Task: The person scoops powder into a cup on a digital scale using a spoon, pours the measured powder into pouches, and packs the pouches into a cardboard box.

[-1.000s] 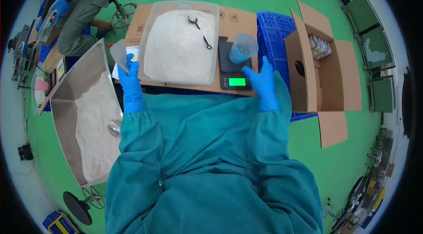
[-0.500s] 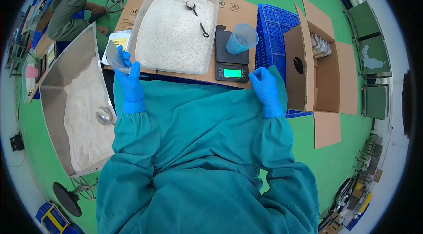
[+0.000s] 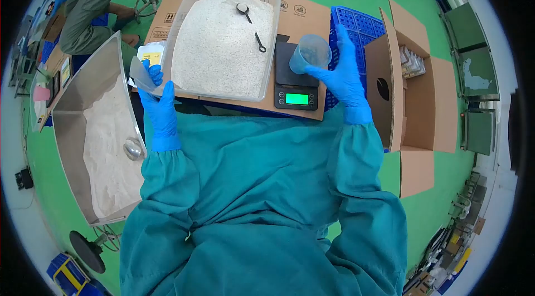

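My left hand (image 3: 159, 109), in a blue glove, is closed on a translucent plastic pouch (image 3: 144, 77) beside the clear tub's left wall. My right hand (image 3: 346, 80), also gloved, is spread at the right side of a translucent blue cup (image 3: 310, 54). Its thumb reaches the lower side of the cup, while the fingers stand apart from it; whether the thumb touches is unclear. The cup stands on a black digital scale (image 3: 296, 89) with a lit green display. A clear plastic tub (image 3: 270, 76) holds white granules, with a black scoop (image 3: 243, 10) and another small black spoon (image 3: 261, 43) on top.
To the left, a metal bin (image 3: 66, 145) contains pale powder and a metal scoop (image 3: 132, 148). White packets with yellow labels (image 3: 151, 54) lie behind my left hand. On the right are a blue crate (image 3: 356, 22) and an open carton (image 3: 418, 112) containing packets. Another person's leg (image 3: 92, 31) is at upper left.
My right hand has moved up and opened from a closed pose to spread fingers beside the cup. My left hand still holds the pouch, shifted slightly.
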The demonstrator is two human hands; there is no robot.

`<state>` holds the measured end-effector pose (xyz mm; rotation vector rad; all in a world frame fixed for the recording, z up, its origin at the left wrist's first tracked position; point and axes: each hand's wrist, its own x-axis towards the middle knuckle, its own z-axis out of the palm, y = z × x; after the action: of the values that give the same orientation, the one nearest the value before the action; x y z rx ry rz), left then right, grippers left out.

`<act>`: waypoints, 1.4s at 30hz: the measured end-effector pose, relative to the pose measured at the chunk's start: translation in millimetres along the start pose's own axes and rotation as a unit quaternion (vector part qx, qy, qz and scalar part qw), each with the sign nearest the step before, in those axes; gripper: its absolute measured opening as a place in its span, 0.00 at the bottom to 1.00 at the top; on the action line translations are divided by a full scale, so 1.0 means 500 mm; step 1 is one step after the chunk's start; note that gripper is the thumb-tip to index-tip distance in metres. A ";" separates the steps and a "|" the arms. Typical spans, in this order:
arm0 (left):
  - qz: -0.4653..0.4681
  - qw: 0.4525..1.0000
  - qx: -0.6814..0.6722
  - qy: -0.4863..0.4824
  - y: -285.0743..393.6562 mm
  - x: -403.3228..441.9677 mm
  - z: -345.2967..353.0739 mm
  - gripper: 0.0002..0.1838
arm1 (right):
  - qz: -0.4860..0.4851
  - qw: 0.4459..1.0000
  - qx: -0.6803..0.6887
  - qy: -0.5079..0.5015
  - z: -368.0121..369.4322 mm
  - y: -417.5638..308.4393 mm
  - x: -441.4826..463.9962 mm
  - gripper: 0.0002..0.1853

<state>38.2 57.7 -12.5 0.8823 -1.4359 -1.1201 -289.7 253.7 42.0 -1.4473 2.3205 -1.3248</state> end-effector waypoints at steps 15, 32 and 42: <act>-0.034 0.996 -0.079 -0.025 0.001 0.014 0.021 0.35 | -0.009 0.988 0.058 0.145 -0.064 -0.053 0.061 0.46; -0.029 0.995 -0.093 0.002 -0.005 0.016 0.006 0.29 | 0.022 0.995 0.087 0.050 0.025 -0.014 0.011 0.51; -0.048 0.995 -0.092 0.003 0.021 0.014 0.014 0.30 | 0.045 0.996 0.072 0.031 0.067 0.015 0.008 0.53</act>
<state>30.8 55.4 -0.6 0.8292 -1.2729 -1.2982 -280.5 231.4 17.5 -1.2610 2.2452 -1.4961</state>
